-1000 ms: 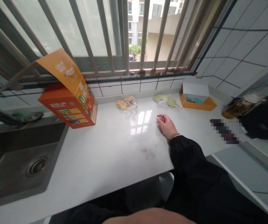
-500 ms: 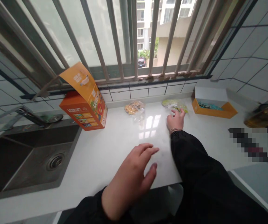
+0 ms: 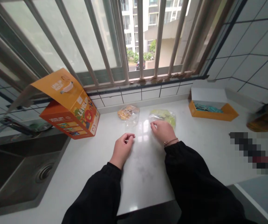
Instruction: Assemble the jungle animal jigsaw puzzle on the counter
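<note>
My right hand is closed in a pinch at the near left edge of a clear plastic bag with light green contents. The bag lies on the white counter, and the hand covers part of it. My left hand hovers over the counter to the left, fingers curled in towards the thumb, with nothing visible in them. Beyond it lies a second clear bag with orange and yellow pieces, apart from both hands.
An orange box with its lid raised stands at the left, beside the sink. At the right back is an open yellow-and-white box holding teal pieces. A blurred amber container stands further right, behind a pixelated patch.
The green bag has come nearer and leftward with my right hand. My left hand has reached forward over the counter and its fingers have curled together. The view has shifted slightly right.
</note>
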